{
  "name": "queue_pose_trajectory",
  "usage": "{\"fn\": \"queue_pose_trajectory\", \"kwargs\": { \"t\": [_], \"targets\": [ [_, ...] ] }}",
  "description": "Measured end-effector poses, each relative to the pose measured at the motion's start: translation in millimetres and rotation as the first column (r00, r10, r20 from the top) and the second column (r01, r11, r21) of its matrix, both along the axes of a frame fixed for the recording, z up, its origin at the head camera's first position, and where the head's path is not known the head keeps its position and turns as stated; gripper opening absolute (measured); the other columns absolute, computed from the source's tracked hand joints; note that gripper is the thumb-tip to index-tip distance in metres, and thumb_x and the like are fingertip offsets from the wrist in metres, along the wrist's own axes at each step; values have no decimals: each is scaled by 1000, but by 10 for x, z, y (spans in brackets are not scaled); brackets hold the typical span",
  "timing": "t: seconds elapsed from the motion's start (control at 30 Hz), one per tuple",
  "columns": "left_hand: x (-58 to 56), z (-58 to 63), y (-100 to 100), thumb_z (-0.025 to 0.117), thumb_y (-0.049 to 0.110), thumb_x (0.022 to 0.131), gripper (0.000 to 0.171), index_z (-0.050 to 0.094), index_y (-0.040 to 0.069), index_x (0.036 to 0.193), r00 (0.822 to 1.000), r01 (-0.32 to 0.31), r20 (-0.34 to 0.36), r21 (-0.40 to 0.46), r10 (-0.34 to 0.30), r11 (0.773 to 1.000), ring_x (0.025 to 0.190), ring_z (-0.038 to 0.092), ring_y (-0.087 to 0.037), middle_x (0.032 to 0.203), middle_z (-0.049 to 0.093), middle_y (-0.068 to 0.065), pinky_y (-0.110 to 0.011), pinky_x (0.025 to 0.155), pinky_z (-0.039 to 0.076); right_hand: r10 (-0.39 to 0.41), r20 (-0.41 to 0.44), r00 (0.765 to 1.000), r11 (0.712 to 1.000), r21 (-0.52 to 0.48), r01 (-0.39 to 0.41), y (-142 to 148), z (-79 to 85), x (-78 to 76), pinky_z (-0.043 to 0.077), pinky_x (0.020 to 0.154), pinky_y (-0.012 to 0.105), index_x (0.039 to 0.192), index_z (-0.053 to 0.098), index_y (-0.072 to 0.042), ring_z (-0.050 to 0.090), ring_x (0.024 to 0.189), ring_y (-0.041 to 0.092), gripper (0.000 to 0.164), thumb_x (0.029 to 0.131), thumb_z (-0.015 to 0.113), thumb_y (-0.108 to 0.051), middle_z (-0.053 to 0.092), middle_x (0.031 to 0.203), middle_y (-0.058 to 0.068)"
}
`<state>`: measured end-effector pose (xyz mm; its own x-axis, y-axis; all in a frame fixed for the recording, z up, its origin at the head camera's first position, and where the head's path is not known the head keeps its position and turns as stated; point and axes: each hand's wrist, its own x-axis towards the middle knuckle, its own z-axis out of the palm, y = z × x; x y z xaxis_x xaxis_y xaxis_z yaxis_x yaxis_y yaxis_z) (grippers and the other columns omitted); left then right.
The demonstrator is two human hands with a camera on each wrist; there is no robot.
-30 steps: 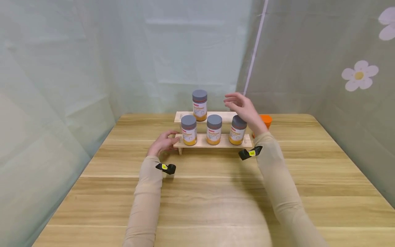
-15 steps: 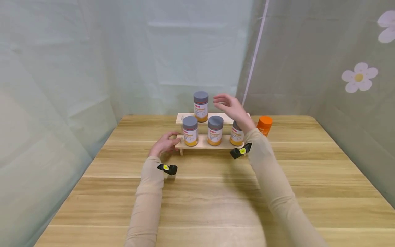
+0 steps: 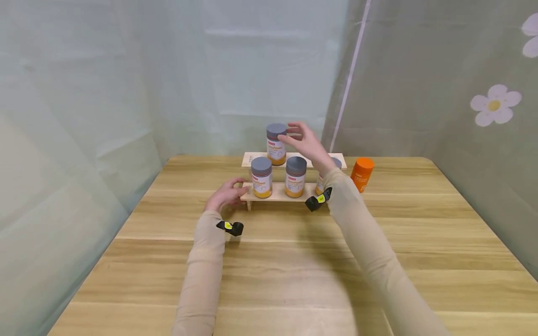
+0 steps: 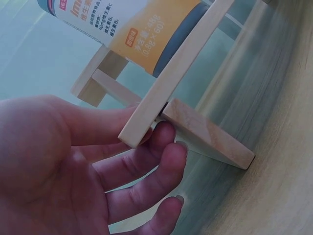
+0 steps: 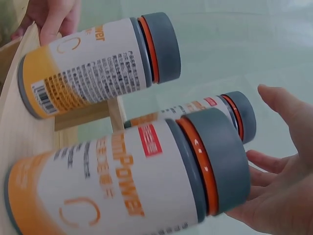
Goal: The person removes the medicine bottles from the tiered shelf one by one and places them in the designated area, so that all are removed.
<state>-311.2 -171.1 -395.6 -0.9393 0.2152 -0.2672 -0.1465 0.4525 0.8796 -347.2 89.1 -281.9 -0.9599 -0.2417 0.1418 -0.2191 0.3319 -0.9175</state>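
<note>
A two-step wooden display rack (image 3: pixel 278 190) stands on the table. My left hand (image 3: pixel 227 193) grips the left end of its lower step, thumb and index finger pinching the board (image 4: pixel 178 73) in the left wrist view. One grey-lidded supplement jar (image 3: pixel 276 150) stands on the upper step. My right hand (image 3: pixel 308 143) is at its lid, thumb and fingers spread; in the right wrist view a gap shows between thumb and lid (image 5: pixel 244 115). Three matching jars stand on the lower step: left jar (image 3: pixel 262 179), middle jar (image 3: pixel 295 179), and right jar (image 3: pixel 321 183), partly hidden by my right wrist.
An orange bottle (image 3: pixel 363 173) with an orange lid stands on the table just right of the rack. The wooden table (image 3: pixel 269 275) spreads out in front. Pale curtains (image 3: pixel 269 70) hang behind it and at both sides.
My right hand has moved left, from above the right part of the rack to the upper jar's lid. The left hand keeps its grip on the rack. The orange bottle is now fully visible.
</note>
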Motion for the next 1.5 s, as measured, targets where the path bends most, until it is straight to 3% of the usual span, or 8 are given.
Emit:
{"fn": "queue_pose_trajectory", "kwargs": {
  "t": [0.17, 0.2, 0.43, 0.7, 1.0, 1.27, 1.5],
  "targets": [
    [-4, 4, 18, 49, 22, 101, 52, 31, 5, 147, 1000, -10, -6, -7, 10, 1000, 82, 62, -20, 136, 48, -30, -41, 88, 52, 2, 23, 1000, 1000, -7, -1, -93, 18, -51, 38, 111, 44, 147, 35, -16, 41, 138, 30, 69, 90, 67, -37, 41, 150, 12],
    [-36, -44, 19, 49, 23, 101, 52, 32, 5, 147, 1000, -13, -16, -6, 12, 1000, 80, 62, -18, 133, 50, -29, -38, 85, 52, 5, 30, 1000, 1000, -9, -5, -102, 16, -63, 38, 111, 44, 148, 35, -15, 41, 139, 30, 69, 90, 67, -37, 40, 151, 12],
    [-72, -45, 112, 50, 20, 101, 47, 37, 4, 142, 999, -24, -30, 20, 24, 1000, 69, 60, -14, 105, 58, -17, -30, 70, 50, 21, 76, 997, 999, -45, -17, -84, 13, -139, 45, 105, 45, 149, 33, -14, 44, 136, 29, 73, 89, 69, -35, 36, 152, 15],
    [-98, -1, 195, 47, 20, 102, 47, 35, 5, 145, 999, -7, -54, -41, 5, 999, 79, 58, -16, 129, 50, -26, -33, 78, 54, 21, 142, 990, 997, -82, -10, -27, 27, -209, 42, 107, 47, 152, 26, -11, 45, 134, 29, 78, 90, 68, -34, 39, 150, 15],
    [-88, -15, 193, 47, 19, 102, 46, 35, 4, 144, 999, -27, -41, -49, 24, 998, 74, 58, -15, 124, 51, -23, -31, 76, 53, 35, 118, 992, 997, -75, -26, -40, 19, -220, 49, 100, 45, 148, 34, -11, 50, 128, 30, 69, 91, 67, -31, 44, 145, 16],
    [-85, -39, 199, 48, 18, 102, 44, 37, 3, 142, 999, -30, -40, -33, 29, 999, 68, 59, -13, 103, 52, -14, -31, 74, 54, -10, 99, 995, 996, -85, 19, -3, 71, -206, 44, 106, 47, 149, 33, -8, 49, 130, 30, 71, 91, 68, -30, 42, 147, 17],
    [-81, -30, 200, 46, 19, 102, 46, 35, 3, 144, 999, -27, -47, -51, 25, 998, 68, 60, -13, 119, 56, -25, -32, 76, 53, -26, 84, 996, 996, -88, 33, 6, 125, -157, 44, 106, 44, 146, 38, -10, 49, 129, 28, 67, 90, 68, -30, 45, 145, 15]
  ]
}}
